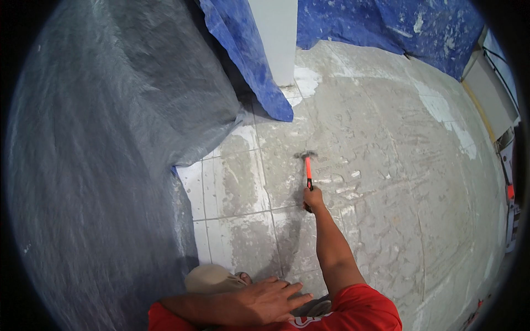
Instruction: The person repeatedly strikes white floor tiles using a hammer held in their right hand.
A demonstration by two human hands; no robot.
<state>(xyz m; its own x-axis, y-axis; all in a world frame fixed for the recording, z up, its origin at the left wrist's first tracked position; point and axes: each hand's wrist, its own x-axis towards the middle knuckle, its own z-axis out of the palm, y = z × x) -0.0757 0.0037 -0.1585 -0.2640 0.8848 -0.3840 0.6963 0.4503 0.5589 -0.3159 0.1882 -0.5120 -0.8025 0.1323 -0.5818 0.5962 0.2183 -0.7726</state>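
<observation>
Sheet (pixel 110 165), grey and limp-looking, draped at far left. Next, blue tarp (pixel 251 60) hanging at the top, seemingly pliable and crusted with pale flecks. Lower down, left hand (pixel 268 300) palm down in front of the body, fingers loosely spread, gripping nothing. Pale, upright pillar (pixel 279 44) beyond.

Mid-view, hammer (pixel 308 168) pointing away from the body, dark head over the smeared floor (pixel 397 220); contact hard to tell. Probably head-heavy, stiff, far from fragile; black lower grip likely less slippery than the orange shaft, unless dusty. Best held low on that black part, exactly as now, with right hand (pixel 312 199) closed around it. Far right, board (pixel 488 94), pale and probably rigid.
</observation>
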